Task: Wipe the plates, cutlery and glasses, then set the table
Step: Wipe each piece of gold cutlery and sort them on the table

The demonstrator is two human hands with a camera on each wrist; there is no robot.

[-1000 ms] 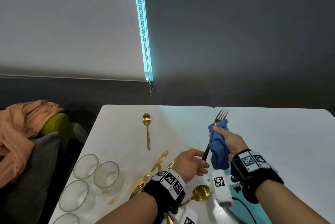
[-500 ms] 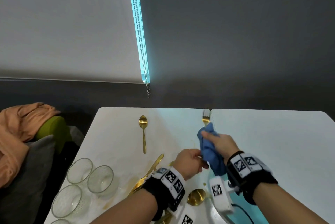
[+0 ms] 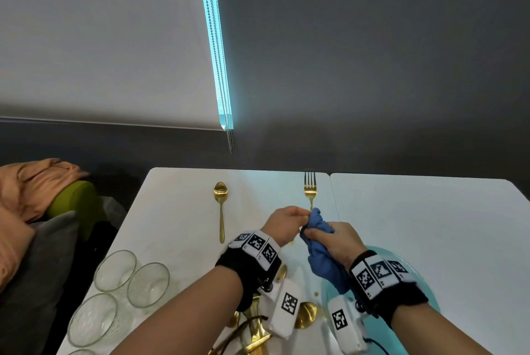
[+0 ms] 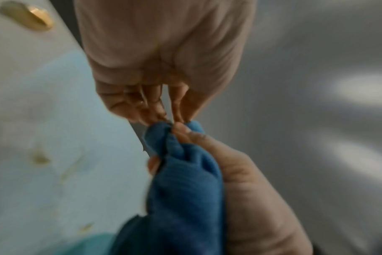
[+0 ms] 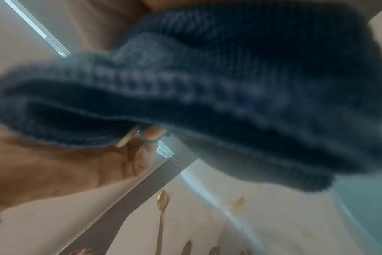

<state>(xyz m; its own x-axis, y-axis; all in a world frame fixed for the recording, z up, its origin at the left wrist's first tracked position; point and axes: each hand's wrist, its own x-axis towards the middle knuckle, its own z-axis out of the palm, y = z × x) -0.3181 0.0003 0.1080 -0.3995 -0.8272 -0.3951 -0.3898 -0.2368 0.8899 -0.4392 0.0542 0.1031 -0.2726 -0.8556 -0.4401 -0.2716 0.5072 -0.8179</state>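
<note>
A gold fork (image 3: 309,188) points away from me over the white table (image 3: 177,211), its tines and neck bare. My left hand (image 3: 303,215) pinches the fork's handle just below the neck; a sliver of the gold handle (image 5: 129,136) shows by its fingers (image 4: 159,110). My right hand (image 3: 312,232) grips a bunched blue cloth (image 3: 319,228) wrapped round the handle, right against the left fingertips. The cloth (image 4: 185,172) hides the rest of the handle and fills the right wrist view as the cloth (image 5: 207,86).
A gold spoon (image 3: 220,205) lies on the table left of the fork. Three glass bowls (image 3: 114,268) (image 3: 147,284) (image 3: 91,317) stand at the near left edge. More gold cutlery (image 3: 305,314) lies under my wrists. A light-blue plate (image 3: 427,306) sits under my right wrist.
The fork has swung from leaning right to pointing straight away. The cloth has slid from the tines down onto the handle, and my left hand has come up against it.
</note>
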